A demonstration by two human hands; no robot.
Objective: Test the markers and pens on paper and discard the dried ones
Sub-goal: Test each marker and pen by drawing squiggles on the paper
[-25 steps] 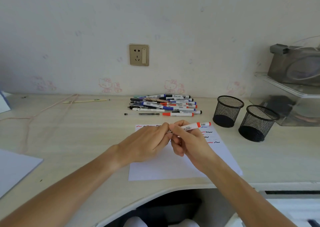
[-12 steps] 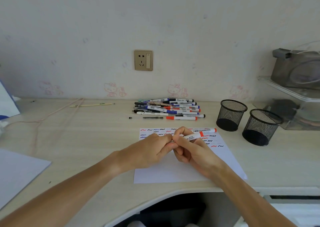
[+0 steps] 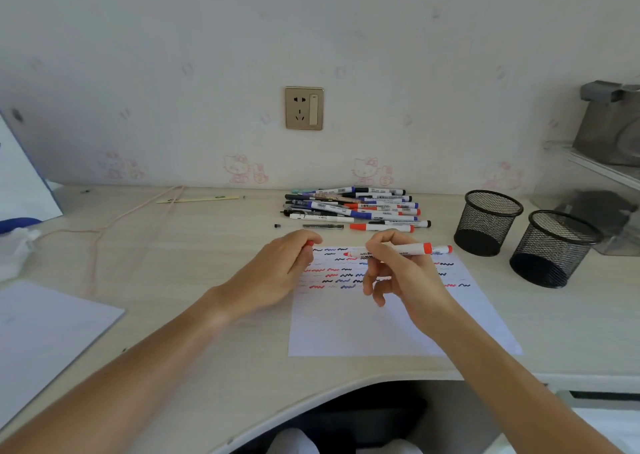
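Observation:
My right hand (image 3: 401, 273) pinches a white marker with red bands (image 3: 415, 250), its bare red tip pointing left above the paper. My left hand (image 3: 277, 273) grips the marker's red cap (image 3: 309, 244), only its end showing between the fingers. Both hands hover over a white sheet (image 3: 381, 329) covered at its top with several red, blue and black squiggles. A pile of markers and pens (image 3: 356, 207) lies behind the sheet near the wall.
Two black mesh cups (image 3: 490, 223) (image 3: 554, 249) stand at the right. A thin pen refill (image 3: 322, 226) lies by the pile. A second sheet (image 3: 45, 332) sits at the left, with a pink cord (image 3: 138, 211) and a pencil (image 3: 197, 199) behind it.
My hands have pulled apart: the left one drew the red cap off to the left, and the right one keeps the marker, whose red tip is now bare.

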